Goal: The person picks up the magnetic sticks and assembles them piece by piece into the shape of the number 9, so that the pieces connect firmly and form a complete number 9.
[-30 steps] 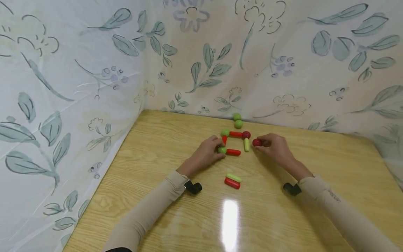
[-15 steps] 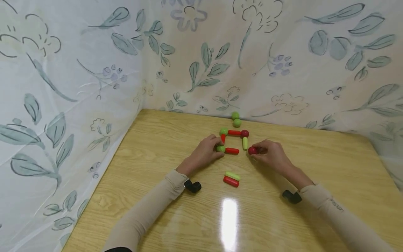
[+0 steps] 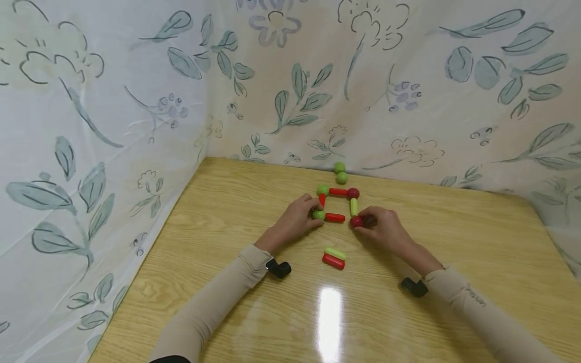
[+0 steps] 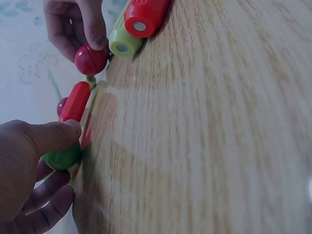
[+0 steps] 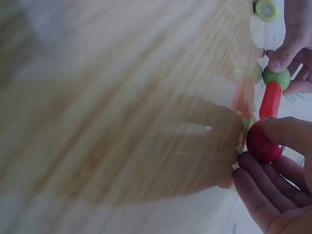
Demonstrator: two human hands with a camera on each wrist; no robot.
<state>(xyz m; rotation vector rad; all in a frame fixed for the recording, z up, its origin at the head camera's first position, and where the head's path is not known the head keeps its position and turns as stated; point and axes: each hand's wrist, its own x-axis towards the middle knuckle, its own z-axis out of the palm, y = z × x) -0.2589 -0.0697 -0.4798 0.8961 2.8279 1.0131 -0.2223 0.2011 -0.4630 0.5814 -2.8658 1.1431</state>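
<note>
My left hand (image 3: 295, 223) pinches a green ball (image 3: 319, 215) at the near left corner of a four-sided outline of magnetic rods and balls. A red rod (image 3: 335, 218) runs right from that ball. In my right hand (image 3: 386, 229), thumb and fingers pinch a dark red ball (image 3: 356, 222) at the near end of a yellow-green rod (image 3: 354, 207). A small gap shows between this ball and the red rod's right end. Another dark red ball (image 3: 353, 193), a red rod (image 3: 338, 192) and a green ball (image 3: 323, 190) form the far side; a red rod (image 3: 322, 200) forms the left.
Nearer the front lie a loose yellow-green rod (image 3: 335, 253) and a red rod (image 3: 333, 261) side by side, with pale discs in their ends in the left wrist view. Two green balls (image 3: 342, 177) touch near the patterned cloth (image 3: 299, 116) behind the wooden table (image 3: 218, 302).
My right hand has brought the dark red ball left and nearer, from beside the yellow-green rod to its near end. The left hand keeps its pinch on the green ball.
</note>
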